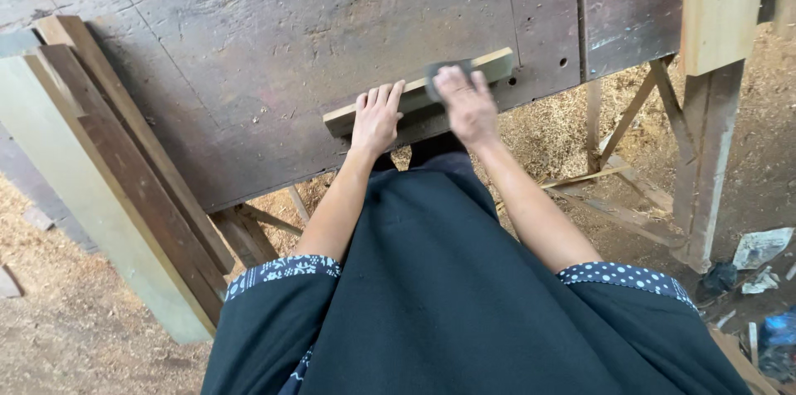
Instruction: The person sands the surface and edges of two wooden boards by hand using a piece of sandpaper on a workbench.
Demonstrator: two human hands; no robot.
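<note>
Seen from the head camera, a person in a dark garment with dotted cuffs worked a pale wooden strip [419,94] that lay along the near edge of a dark, scarred worktop [249,38]. The left hand [377,117] pressed flat on the strip's left half, fingers spread and together closing on nothing. The right hand [466,101], blurred by motion, had its grip clamped on a dark sanding block [448,72] set on the strip's right half. The step in hand looked like sanding the strip's top face; the next stroke would call for steady downward pressure from the left hand so the strip did not slide off the edge. Planks [124,171] leaned at the worktop's left corner, above a sawdust-strewn floor [75,329].
</note>
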